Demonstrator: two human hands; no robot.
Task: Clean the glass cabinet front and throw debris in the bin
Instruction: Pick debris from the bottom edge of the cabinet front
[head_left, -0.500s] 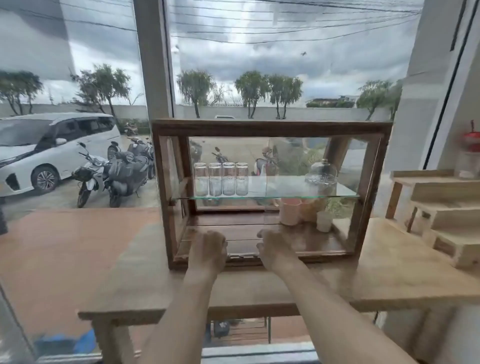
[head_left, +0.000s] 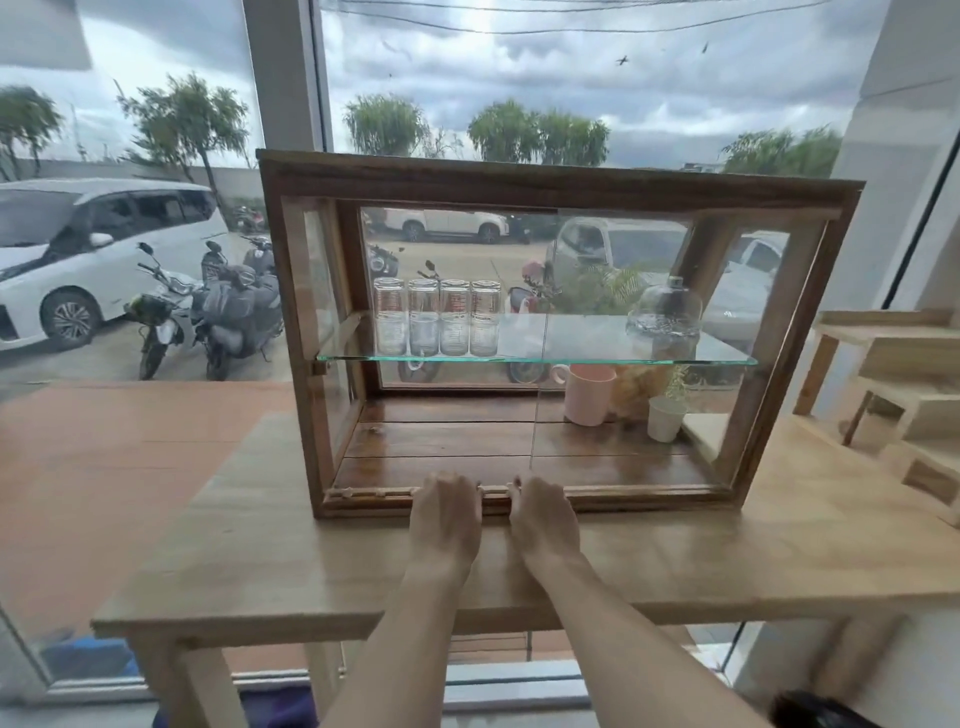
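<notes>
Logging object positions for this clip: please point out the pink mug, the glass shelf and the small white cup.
pink mug (head_left: 589, 394), head view, middle of its side wall.
glass shelf (head_left: 535, 359), head view, its green front edge.
small white cup (head_left: 665, 419), head view, middle of its outer wall.

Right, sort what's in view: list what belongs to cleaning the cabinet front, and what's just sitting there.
Belongs to the job:
- glass cabinet, front glass and bottom rail
- left hand and right hand, fingers on that rail

Just sitting there:
- four glass jars on the shelf
- glass dome
- pink mug
- white cup
- wooden table
- stepped wooden stand

No bin or cloth in view.
</notes>
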